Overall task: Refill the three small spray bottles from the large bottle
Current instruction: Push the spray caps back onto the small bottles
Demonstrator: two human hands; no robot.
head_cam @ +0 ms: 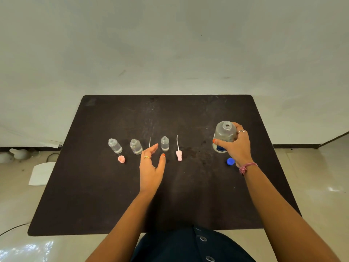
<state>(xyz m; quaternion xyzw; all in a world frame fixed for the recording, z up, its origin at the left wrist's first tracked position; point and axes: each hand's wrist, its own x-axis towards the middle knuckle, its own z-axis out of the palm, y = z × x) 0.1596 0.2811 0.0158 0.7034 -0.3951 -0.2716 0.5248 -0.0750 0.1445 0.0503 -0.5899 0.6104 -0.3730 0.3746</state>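
Observation:
Three small clear bottles stand uncapped in a row on the dark table: the left one, the middle one and the right one. My left hand hovers open just in front of the right one, fingers spread, touching nothing. At the right, my right hand grips the large clear bottle, which stands upright with its mouth open. Its blue cap lies by my wrist. A pink spray head with tube lies right of the small bottles.
A pink cap lies in front of the left small bottle. A thin white tube shows behind my left fingers. A white sheet and cables lie on the floor left of the table. A wall stands behind it.

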